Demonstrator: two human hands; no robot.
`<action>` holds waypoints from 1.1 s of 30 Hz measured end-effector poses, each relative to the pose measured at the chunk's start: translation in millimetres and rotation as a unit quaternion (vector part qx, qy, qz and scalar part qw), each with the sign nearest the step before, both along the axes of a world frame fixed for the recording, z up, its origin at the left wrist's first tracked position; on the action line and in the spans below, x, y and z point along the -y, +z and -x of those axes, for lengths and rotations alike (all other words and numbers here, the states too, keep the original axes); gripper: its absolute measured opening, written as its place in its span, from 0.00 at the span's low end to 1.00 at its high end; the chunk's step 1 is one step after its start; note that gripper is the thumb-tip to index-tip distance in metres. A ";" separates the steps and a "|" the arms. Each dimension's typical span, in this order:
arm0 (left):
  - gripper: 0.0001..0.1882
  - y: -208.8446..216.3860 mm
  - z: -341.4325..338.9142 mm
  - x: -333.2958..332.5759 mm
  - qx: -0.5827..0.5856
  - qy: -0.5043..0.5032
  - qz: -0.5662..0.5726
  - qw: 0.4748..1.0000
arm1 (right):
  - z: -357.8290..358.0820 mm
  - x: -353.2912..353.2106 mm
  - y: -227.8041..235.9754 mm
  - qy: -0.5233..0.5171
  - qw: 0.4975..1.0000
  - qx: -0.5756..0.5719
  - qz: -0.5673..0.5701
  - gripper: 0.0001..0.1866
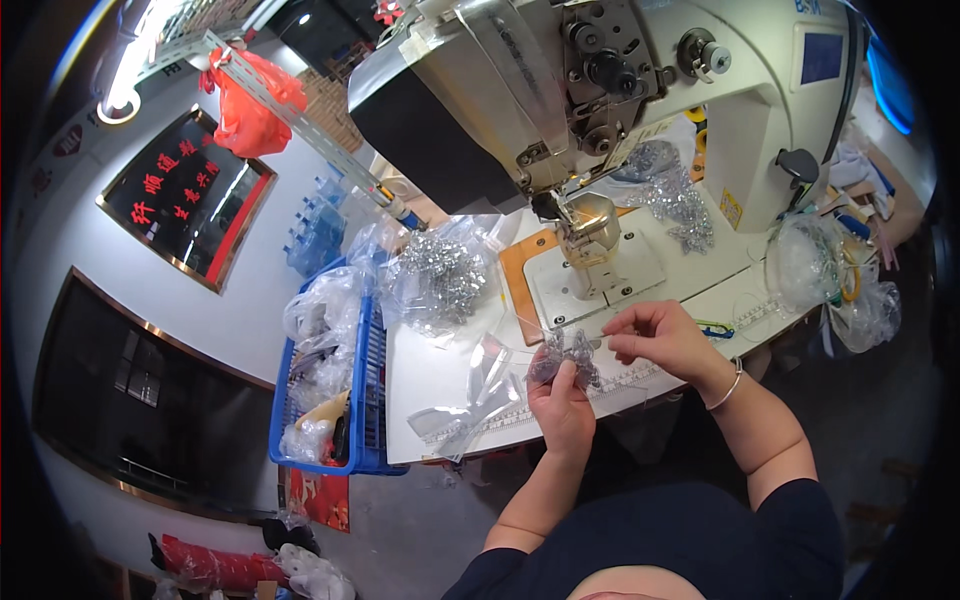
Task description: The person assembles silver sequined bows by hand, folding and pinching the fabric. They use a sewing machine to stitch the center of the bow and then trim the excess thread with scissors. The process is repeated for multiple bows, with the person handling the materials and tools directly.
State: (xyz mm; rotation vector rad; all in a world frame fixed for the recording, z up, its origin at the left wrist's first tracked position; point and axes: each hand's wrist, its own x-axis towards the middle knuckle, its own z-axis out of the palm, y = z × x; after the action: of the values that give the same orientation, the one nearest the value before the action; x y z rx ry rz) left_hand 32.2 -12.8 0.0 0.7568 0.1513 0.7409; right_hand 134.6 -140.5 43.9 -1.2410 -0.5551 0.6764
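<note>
My left hand [562, 408] is closed on a grey, shiny bow-shaped piece [570, 358] above the table's front edge, with the thumb on top. To the right of the piece is my right hand [650, 338], its fingers bent and thumb and fingertips near each other. Whatever is between those fingertips is too small to make out. Ahead of both hands stands a white sewing machine [590, 274], its metal bed plate and presser foot area just beyond the bow. Strips of clear film [470, 395] lie left of my left hand.
A pile of silvery pieces [440, 275] lies on plastic at the left; another silvery heap [685, 215] sits behind the needle. A blue basket [372, 400] of bags adjoins the table. Green thread snips [716, 329] and a clear bag [805, 255] are at the right.
</note>
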 end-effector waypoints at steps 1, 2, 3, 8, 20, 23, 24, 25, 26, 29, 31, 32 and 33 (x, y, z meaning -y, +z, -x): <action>0.19 5.2 -3.1 3.8 0.003 0.005 0.005 1.000 | -2.1 -1.1 3.0 -0.008 1.000 0.015 0.005 0.11; 0.18 8.4 -5.4 6.1 0.006 0.010 0.010 1.000 | -3.1 -2.1 5.2 -0.017 0.999 0.030 0.010 0.11; 0.19 9.3 -6.9 6.4 0.007 0.014 0.008 1.000 | -3.1 -3.0 6.9 -0.020 0.999 0.028 0.009 0.10; 0.19 -0.2 -8.8 5.8 0.006 0.023 -0.007 1.000 | -3.7 -2.8 4.0 -0.034 0.999 0.035 0.020 0.09; 0.30 50.0 9.4 -54.2 -0.190 -0.245 -0.392 0.866 | -17.5 20.9 -24.5 -0.092 0.994 0.023 -0.053 0.14; 0.28 52.8 5.0 -64.5 -0.240 -0.356 -0.421 0.799 | -19.9 26.2 -35.7 -0.120 0.990 0.034 -0.064 0.20; 0.27 53.3 1.1 -67.3 -0.254 -0.370 -0.439 0.778 | -20.1 27.3 -37.0 -0.156 0.983 0.078 -0.063 0.21; 0.26 52.8 -0.3 -69.2 -0.272 -0.385 -0.459 0.753 | -17.6 26.6 -39.2 -0.192 0.972 0.120 -0.067 0.23; 0.24 51.2 -1.0 -67.7 -0.278 -0.389 -0.449 0.755 | -15.6 26.8 -33.6 -0.204 0.965 0.158 -0.049 0.26; 0.19 53.9 -4.9 -61.5 -0.293 -0.400 -0.435 0.751 | -20.7 31.5 -37.0 -0.116 0.993 0.028 0.002 0.28; 0.18 37.2 -5.3 -64.1 -0.260 -0.405 -0.371 0.795 | -16.1 29.2 -41.7 0.011 0.993 -0.101 -0.056 0.24; 0.18 32.8 -5.8 -63.2 -0.250 -0.403 -0.348 0.809 | -5.9 26.9 -38.7 0.065 0.991 -0.111 -0.044 0.23; 0.18 31.3 -7.4 -62.3 -0.240 -0.402 -0.324 0.822 | 1.5 23.3 -36.3 0.118 0.985 -0.121 -0.031 0.22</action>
State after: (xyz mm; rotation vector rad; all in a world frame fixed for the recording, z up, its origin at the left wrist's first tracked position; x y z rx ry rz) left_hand 39.6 49.5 31.3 1.5267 0.0145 -0.2623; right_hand 133.2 -163.8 7.6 -1.0243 -0.5215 0.9876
